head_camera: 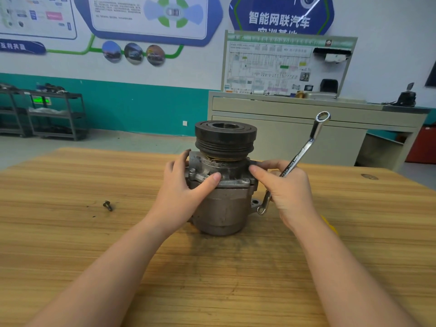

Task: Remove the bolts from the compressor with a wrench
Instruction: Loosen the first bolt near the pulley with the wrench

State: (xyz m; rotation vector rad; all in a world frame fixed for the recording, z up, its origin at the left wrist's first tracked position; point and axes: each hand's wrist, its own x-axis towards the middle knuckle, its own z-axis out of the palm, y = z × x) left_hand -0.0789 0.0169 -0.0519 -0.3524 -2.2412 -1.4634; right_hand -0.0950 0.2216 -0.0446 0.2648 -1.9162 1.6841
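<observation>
The grey metal compressor (221,204) stands upright on the wooden table (94,232), its black pulley (225,135) on top. My left hand (181,192) grips its left side, thumb on the flange. Two bolts show in the flange, one at the left (192,171) and one at the front right (246,181). My right hand (286,192) holds a silver ring wrench (304,149) by its shaft, one ring end pointing up and back, the other (262,210) sticking out below the palm; its fingertips touch the compressor's right side. A loose bolt (108,205) lies on the table to the left.
A beige cabinet (295,128) with a wiring display board stands behind the table. Dark metal shelving (47,114) is at the far left against the teal wall. A round knot mark (369,177) sits near the table's right edge. Something yellow (329,225) shows behind my right wrist.
</observation>
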